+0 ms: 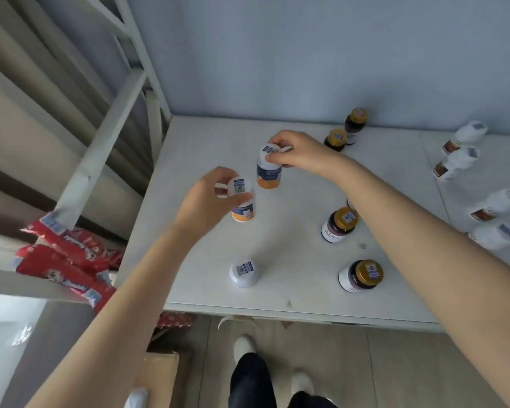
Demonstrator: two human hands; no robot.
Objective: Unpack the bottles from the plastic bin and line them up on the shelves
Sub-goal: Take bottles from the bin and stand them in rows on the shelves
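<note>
Over the left end of the shelf, I line up two bottles.
Fingers of my left hand clamp the cap of the near bottle; my right hand clamps the far bottle likewise, keeping both upright.

bottles on shelf, packets left
</note>
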